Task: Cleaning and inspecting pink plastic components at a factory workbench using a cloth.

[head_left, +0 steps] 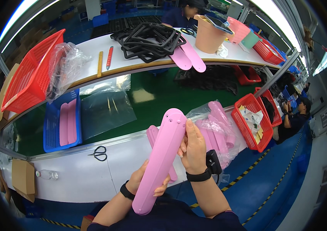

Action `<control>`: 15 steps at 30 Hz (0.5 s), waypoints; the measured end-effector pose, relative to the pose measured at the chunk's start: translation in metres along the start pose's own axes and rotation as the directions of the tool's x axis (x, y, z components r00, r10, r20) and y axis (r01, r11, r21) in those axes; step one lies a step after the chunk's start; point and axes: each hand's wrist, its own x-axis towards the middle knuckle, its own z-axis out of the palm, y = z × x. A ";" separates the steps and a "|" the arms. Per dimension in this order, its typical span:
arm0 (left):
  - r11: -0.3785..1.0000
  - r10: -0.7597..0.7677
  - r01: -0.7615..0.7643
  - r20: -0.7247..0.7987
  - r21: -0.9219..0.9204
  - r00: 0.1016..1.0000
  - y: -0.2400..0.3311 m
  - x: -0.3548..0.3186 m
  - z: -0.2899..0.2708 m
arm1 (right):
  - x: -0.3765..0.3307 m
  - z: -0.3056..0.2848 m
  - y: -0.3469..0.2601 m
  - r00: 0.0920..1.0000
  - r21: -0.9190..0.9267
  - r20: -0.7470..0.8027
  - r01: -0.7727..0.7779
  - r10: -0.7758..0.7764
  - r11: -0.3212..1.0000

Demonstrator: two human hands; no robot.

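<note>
A long pink plastic piece (pixel 159 163) with rounded ends and small holes near its upper end is held up at a tilt in front of me. Around its lower half wraps my left hand (pixel 137 178), the fingertips showing at the right edge. My right hand (pixel 193 148) grips the upper right edge, thumb by the holed end. Behind it, partly hidden, another pink piece (pixel 152 133) lies on the white table (pixel 75 173). To the right, several more pink pieces (pixel 219 133) rest in and under clear plastic wrap.
Black-handled scissors (pixel 99 153) and a clear bottle (pixel 48 175) lie on the left. A blue basket (pixel 61 144) holds pink pieces. Red baskets (pixel 253 131) stand at right. The upper shelf carries black frames (pixel 148 40) and a peach bucket (pixel 211 36). Other people work beyond.
</note>
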 end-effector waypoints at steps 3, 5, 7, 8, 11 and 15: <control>1.000 0.006 -0.006 -0.004 -0.023 1.000 0.001 0.002 -0.007 | -0.001 0.006 0.006 0.998 -0.040 -0.052 0.034 -0.036 0.999; 0.999 0.011 -0.010 0.025 -0.039 1.000 0.002 0.000 -0.007 | -0.004 0.020 0.005 0.994 -0.157 -0.096 0.033 -0.049 0.987; 0.999 -0.045 0.045 -0.025 -0.017 0.999 0.002 -0.001 0.001 | -0.001 0.021 0.003 0.987 -0.273 -0.143 0.030 -0.071 0.962; 0.999 -0.046 0.045 -0.027 -0.019 0.999 0.002 0.000 0.001 | 0.004 0.011 0.003 0.990 -0.365 -0.104 0.048 -0.092 0.930; 0.998 -0.044 0.046 -0.037 0.052 0.998 0.002 0.003 0.001 | 0.029 -0.028 0.000 0.990 -0.371 -0.053 0.099 -0.127 0.924; 0.988 0.075 -0.076 -0.009 -0.132 0.997 0.007 0.007 -0.014 | 0.036 -0.020 -0.006 0.896 -0.541 -0.063 0.339 -0.439 0.769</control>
